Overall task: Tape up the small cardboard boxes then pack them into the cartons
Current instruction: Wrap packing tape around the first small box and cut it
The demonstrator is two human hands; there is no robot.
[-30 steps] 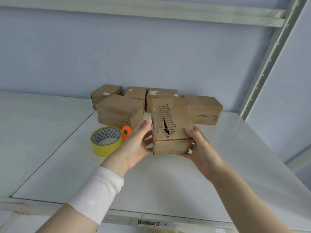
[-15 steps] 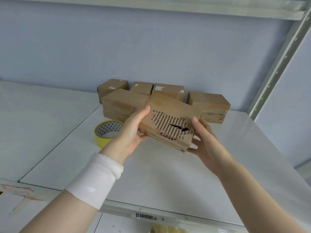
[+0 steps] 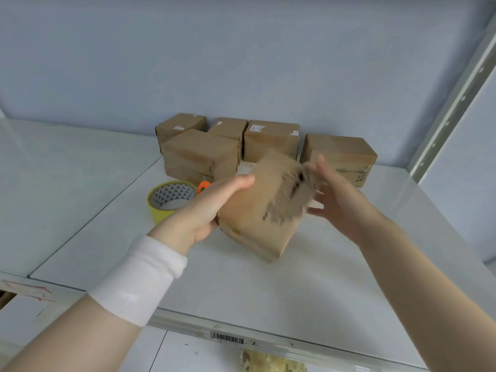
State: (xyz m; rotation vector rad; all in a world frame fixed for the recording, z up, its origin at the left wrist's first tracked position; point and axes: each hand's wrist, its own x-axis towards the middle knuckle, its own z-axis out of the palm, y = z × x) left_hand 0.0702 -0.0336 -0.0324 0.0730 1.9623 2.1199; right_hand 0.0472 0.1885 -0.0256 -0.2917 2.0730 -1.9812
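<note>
On the front lip of the white shelf [image 3: 241, 288] a barcode label [image 3: 227, 338] is being shown. Above the shelf, a small cardboard box [image 3: 252, 218] is being held tilted and blurred, its torn face with bared corrugation turned upward. Its left side is being gripped by the left hand [image 3: 212, 210], whose wrist is wrapped in a white wristband [image 3: 139, 277]. The right hand [image 3: 341, 208] is being held open, fingers spread, at the box's right edge; contact cannot be told. Beyond, a yellow tape roll [image 3: 169, 200] is being flanked by a small orange object [image 3: 204, 185], with more brown boxes [image 3: 271, 140] being lined up along the back wall.
</note>
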